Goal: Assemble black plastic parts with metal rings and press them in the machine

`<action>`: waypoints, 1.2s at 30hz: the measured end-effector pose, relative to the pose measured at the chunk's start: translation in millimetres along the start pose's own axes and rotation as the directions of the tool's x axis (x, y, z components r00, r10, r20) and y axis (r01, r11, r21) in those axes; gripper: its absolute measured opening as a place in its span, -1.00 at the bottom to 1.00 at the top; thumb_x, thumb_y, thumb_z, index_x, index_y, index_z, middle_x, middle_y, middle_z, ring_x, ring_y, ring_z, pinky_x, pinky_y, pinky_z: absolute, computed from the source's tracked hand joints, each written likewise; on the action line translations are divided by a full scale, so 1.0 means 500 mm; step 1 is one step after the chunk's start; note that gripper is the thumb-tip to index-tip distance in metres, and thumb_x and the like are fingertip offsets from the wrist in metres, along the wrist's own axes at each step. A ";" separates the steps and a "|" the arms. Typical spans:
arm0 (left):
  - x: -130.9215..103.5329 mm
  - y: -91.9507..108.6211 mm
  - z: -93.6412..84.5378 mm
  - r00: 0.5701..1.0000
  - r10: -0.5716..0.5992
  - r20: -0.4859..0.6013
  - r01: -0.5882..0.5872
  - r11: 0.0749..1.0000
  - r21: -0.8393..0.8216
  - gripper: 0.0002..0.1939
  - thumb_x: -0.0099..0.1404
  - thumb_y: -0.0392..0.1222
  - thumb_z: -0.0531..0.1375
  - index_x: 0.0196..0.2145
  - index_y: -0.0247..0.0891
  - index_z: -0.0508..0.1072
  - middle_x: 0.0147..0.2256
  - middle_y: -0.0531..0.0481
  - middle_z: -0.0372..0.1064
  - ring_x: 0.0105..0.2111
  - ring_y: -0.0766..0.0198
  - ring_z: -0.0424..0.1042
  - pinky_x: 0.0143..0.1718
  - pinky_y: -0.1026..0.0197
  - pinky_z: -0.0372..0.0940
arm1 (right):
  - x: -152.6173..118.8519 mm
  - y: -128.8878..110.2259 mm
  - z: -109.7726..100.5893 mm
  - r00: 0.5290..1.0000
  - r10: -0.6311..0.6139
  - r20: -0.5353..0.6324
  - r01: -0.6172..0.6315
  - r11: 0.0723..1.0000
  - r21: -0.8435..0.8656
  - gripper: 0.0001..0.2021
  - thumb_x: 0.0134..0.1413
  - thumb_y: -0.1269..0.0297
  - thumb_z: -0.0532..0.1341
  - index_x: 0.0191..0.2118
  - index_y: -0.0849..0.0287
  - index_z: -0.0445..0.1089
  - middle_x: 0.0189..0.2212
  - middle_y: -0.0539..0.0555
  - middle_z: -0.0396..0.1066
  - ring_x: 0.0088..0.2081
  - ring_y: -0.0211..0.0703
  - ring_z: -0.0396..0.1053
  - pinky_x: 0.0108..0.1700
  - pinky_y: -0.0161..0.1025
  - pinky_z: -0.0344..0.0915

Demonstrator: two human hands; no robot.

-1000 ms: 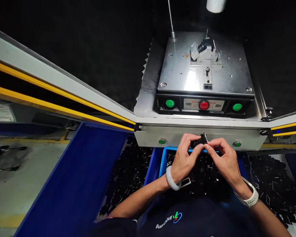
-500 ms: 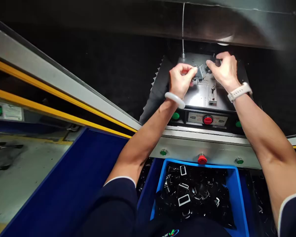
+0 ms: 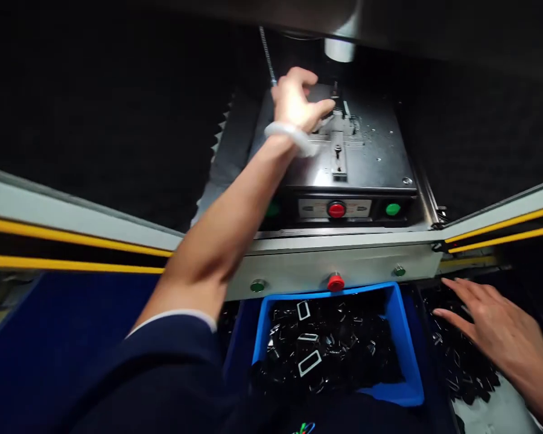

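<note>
My left hand (image 3: pixel 296 102), with a white bangle at the wrist, reaches over the metal fixture (image 3: pixel 338 144) on the machine bed. Its thumb and fingers are apart at the left of the fixture's clamp area, and I see nothing held between them. Small details under the thumb are partly hidden by the hand. My right hand (image 3: pixel 498 325) hovers at the lower right with fingers stretched out and empty. Beneath it lies a heap of small black parts (image 3: pixel 466 377), some with shiny edges.
A blue bin (image 3: pixel 409 367) of black parts and pale rectangular frames stands below the machine's front panel (image 3: pixel 298 268). The panel carries a red button (image 3: pixel 335 281) and green ones. Another red button (image 3: pixel 336 209) sits on the bed's front. Yellow-striped rails (image 3: pixel 72 238) flank the opening.
My right hand has left the fixture and moved down to the right, over the black parts. My left hand has let go of the small dark piece it pinched. The view has turned right.
</note>
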State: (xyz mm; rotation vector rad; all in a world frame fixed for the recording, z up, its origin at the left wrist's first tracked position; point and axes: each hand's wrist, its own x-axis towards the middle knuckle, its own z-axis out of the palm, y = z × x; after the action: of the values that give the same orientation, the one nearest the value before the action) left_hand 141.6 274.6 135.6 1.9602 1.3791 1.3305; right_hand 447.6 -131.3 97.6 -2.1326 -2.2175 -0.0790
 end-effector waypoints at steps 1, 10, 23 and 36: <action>-0.068 0.018 -0.034 1.000 0.017 0.015 -0.018 0.998 0.064 -0.54 0.35 -0.13 0.31 0.06 -0.57 0.48 0.03 -0.05 0.52 0.06 0.24 0.50 0.15 -0.01 0.36 | -0.008 -0.005 0.017 0.999 0.021 0.041 -0.022 0.999 0.035 -0.47 0.32 -0.31 0.07 0.14 -0.15 0.51 -0.01 0.15 0.60 -0.09 0.26 0.54 -0.17 0.17 0.47; -0.628 -0.070 -0.253 0.975 -0.123 0.186 0.077 0.968 0.241 -0.81 0.42 -0.04 0.28 -0.09 -0.10 0.61 -0.15 0.00 0.49 -0.38 0.24 0.42 -0.37 0.12 0.33 | 0.090 -0.038 0.154 0.970 0.130 0.205 -0.205 0.892 0.403 -0.81 0.35 0.24 0.18 -0.05 0.14 0.49 -0.09 0.15 0.57 -0.11 -0.02 0.55 -0.06 -0.08 0.45; -0.670 -0.142 -0.273 0.933 -0.223 0.284 0.065 0.878 0.475 -0.66 0.37 -0.14 0.28 0.09 -0.06 0.56 0.15 -0.13 0.31 -0.33 0.22 0.43 -0.10 0.04 0.43 | 0.096 -0.053 0.190 0.941 0.317 0.114 -0.331 0.804 0.495 -0.69 0.25 -0.04 0.28 -0.25 0.14 0.47 -0.23 0.13 0.57 -0.34 -0.10 0.47 -0.20 -0.14 0.38; -0.778 0.025 -0.188 0.806 -0.276 0.523 -0.082 0.824 0.561 -0.77 0.43 -0.02 0.31 -0.15 -0.25 0.49 -0.18 -0.16 0.50 -0.16 -0.02 0.39 -0.16 0.04 0.13 | -0.078 -0.213 0.303 0.875 -0.213 0.435 0.013 0.908 0.418 -0.84 0.41 0.22 0.15 -0.01 0.10 0.40 -0.18 0.14 0.55 -0.15 0.03 0.54 -0.22 -0.14 0.40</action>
State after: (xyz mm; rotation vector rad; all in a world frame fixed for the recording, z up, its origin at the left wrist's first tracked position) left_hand 42.6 -91.2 6.0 2.3277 1.6106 0.1743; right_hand 341.2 -161.9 -55.8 -1.9273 -2.3174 0.9137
